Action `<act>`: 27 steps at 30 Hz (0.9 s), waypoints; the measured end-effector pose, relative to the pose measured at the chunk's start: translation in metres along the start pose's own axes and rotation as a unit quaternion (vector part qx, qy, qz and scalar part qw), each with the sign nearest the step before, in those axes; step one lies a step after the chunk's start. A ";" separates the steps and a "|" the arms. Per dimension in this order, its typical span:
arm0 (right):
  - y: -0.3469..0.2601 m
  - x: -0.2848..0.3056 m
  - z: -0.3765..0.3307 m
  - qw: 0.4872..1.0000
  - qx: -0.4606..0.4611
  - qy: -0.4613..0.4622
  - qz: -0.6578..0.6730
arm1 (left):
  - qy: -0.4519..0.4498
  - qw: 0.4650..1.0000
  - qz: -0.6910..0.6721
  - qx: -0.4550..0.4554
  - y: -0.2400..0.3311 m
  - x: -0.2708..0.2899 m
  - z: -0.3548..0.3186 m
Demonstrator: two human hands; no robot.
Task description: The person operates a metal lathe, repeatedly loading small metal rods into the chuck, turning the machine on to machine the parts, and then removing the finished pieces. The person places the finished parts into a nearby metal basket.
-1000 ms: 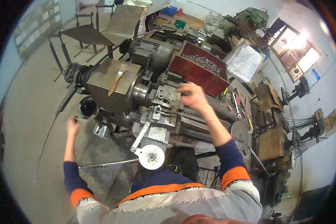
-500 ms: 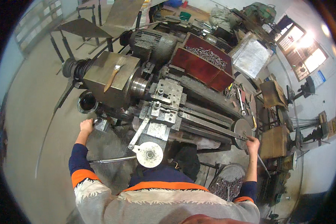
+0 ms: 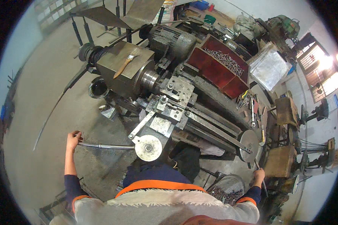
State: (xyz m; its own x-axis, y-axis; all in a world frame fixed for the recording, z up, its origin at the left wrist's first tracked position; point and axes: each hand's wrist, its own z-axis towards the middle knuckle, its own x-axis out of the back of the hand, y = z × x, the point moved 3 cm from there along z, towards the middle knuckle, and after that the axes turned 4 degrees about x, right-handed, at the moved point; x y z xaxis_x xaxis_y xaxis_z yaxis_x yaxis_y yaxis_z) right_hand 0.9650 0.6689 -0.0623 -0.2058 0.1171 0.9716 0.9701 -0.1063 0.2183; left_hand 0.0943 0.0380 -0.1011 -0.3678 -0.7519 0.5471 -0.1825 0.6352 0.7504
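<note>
My left hand (image 3: 74,140) is curled at the outer end of a long steel lever (image 3: 107,146). This lever runs right to a pale round disc (image 3: 148,148) on the front of a lathe's tool slide (image 3: 172,103). At the right end of the lathe, my right hand (image 3: 258,174) is closed round a thin metal rod (image 3: 256,163) beside a grey round wheel (image 3: 248,146). Left of the tool slide is a shiny chuck (image 3: 149,79) against the boxy headstock (image 3: 118,71). On top of the headstock lies a wooden-handled brush (image 3: 123,67).
Behind the slide sits a dark red bin (image 3: 210,67) holding small metal parts. Wrenches (image 3: 253,112) and other hand tools lie to its right. A mesh basket (image 3: 229,185) of dark pieces stands by my right forearm. A motor (image 3: 171,39) is behind the headstock.
My left hand has left the small metal block below the headstock and come down to the lever's end. My right hand has moved lower, from the flat bar at the wheel to the rod.
</note>
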 end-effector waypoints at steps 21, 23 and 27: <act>-0.047 -0.006 -0.151 0.985 -0.065 0.096 0.129 | 0.162 0.977 -0.117 -0.080 0.037 -0.014 0.043; -0.051 -0.003 -0.152 0.985 -0.062 0.091 0.132 | 0.160 0.977 -0.115 -0.077 0.042 -0.016 0.048; -0.058 0.007 -0.154 0.988 -0.059 0.068 0.124 | 0.154 0.979 -0.107 -0.075 0.041 -0.015 0.049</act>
State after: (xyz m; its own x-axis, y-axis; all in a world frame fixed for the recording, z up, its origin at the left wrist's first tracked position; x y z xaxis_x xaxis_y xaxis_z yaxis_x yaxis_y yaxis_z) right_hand 0.8872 0.5234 -0.0537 0.0130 -0.0598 0.9981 0.9728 -0.2300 -0.0265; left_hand 0.0470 0.0839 -0.0964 -0.0387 -0.8976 0.4392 -0.0811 0.4409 0.8939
